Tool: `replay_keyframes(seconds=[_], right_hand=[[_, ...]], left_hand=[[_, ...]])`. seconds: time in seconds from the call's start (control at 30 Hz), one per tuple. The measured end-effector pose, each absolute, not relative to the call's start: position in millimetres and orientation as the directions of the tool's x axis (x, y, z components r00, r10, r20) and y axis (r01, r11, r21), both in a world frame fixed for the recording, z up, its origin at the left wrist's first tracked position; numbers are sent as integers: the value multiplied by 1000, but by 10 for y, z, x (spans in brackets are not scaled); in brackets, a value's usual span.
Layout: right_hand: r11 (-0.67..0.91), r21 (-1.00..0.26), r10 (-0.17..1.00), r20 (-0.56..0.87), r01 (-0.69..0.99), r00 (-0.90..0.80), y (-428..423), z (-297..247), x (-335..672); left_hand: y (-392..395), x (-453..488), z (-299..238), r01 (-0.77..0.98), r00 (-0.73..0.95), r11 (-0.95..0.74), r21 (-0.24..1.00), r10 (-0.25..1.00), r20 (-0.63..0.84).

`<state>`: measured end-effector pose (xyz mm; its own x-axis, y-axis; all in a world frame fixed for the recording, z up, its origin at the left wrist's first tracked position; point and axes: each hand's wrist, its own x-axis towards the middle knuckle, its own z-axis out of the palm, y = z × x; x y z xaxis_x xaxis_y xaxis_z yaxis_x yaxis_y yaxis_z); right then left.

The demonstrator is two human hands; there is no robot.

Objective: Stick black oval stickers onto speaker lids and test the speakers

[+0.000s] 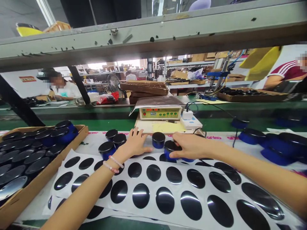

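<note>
My right hand point(185, 145) has its fingers closed around the side of a squat round blue part with a glossy black top point(171, 145). My left hand point(135, 143) lies with fingers stretched and apart, holding nothing that shows. Just to its left stand several similar blue parts point(107, 150), and another round part point(158, 140) stands upright between my two hands. Under both forearms spread white sheets point(163, 179) with rows of shiny black discs point(153, 172). A beaded bracelet circles my left wrist.
At the left, a cardboard tray point(81, 134) holds many black-topped round parts. More blue parts point(278, 147) stand at right. Behind my hands are a control box point(160, 113) with red lights and a white power adapter point(188, 114). A shelf edge point(153, 40) crosses overhead; co-workers sit beyond.
</note>
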<state>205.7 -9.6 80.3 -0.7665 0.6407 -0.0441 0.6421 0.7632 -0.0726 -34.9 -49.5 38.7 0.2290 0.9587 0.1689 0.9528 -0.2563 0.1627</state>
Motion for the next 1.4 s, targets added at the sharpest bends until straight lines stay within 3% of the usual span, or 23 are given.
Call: replay_keyframes(seconds=[0.2, 0.5, 0.83, 1.1, 1.4], right_hand=[[751, -38, 660, 49, 659, -749, -73, 393, 2089], [559, 32, 816, 159, 829, -556, 151, 344, 1994], [662, 46, 741, 110, 748, -662, -29, 465, 2485], [706, -123, 707, 154, 697, -690, -51, 484, 2482], [623, -512, 772, 279, 591, -571, -288, 807, 2644]], left_hand=[[-269, -92, 319, 861, 404, -427, 277, 904, 137], [-206, 35, 378, 835, 401, -422, 354, 906, 133], [-361, 67, 364, 742, 481, -495, 453, 863, 154], [-174, 446, 279, 779, 354, -422, 465, 907, 231], [-439, 760, 521, 566, 474, -595, 571, 801, 364]])
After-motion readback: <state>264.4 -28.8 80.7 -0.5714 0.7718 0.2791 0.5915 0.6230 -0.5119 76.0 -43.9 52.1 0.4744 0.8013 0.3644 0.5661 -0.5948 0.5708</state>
